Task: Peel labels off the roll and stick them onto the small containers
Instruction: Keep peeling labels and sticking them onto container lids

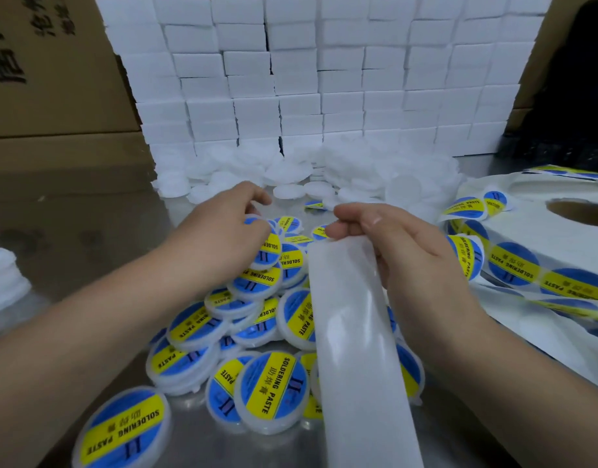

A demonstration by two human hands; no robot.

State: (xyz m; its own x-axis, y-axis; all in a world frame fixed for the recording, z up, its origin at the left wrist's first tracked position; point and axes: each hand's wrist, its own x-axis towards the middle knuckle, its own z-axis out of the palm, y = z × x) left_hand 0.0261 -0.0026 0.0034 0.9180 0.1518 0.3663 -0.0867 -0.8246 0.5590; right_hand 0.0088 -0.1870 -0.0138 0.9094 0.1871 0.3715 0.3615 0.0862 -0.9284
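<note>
Backing strip (355, 332) pinched at its top by right fingers (358, 214), left fingers (253, 197) curled round labelled container (269, 246)

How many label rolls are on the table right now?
1. The label roll lies flat at the right edge of the table, core hole facing up, beside the right hand. Others may be hidden out of frame.
</note>
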